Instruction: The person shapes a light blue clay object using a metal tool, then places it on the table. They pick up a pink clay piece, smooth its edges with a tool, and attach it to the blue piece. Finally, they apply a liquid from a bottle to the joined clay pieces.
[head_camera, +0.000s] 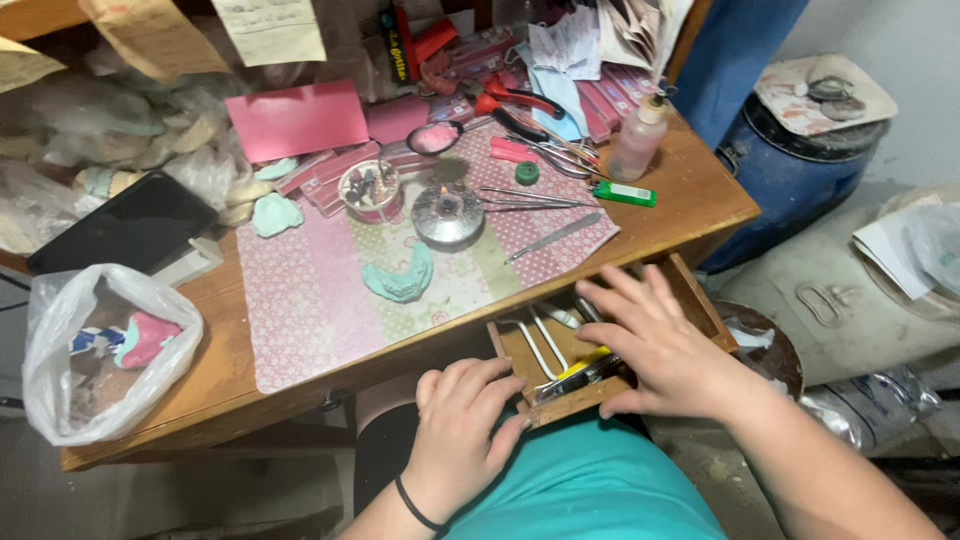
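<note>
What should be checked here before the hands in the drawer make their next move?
1. Drawer pulled out of the wooden desk: ok, open.
2. Left hand rests flat on the drawer's front edge, holding nothing: ok.
3. Right hand lies spread over the drawer's contents, fingers open: ok.
4. Yellow-handled tool under the right hand, gripped or only touched: cannot tell.
5. White rod-like tools in the drawer are uncovered: ok.
6. Rest of the drawer's contents visible: not ok, the right hand hides most of them.
</note>
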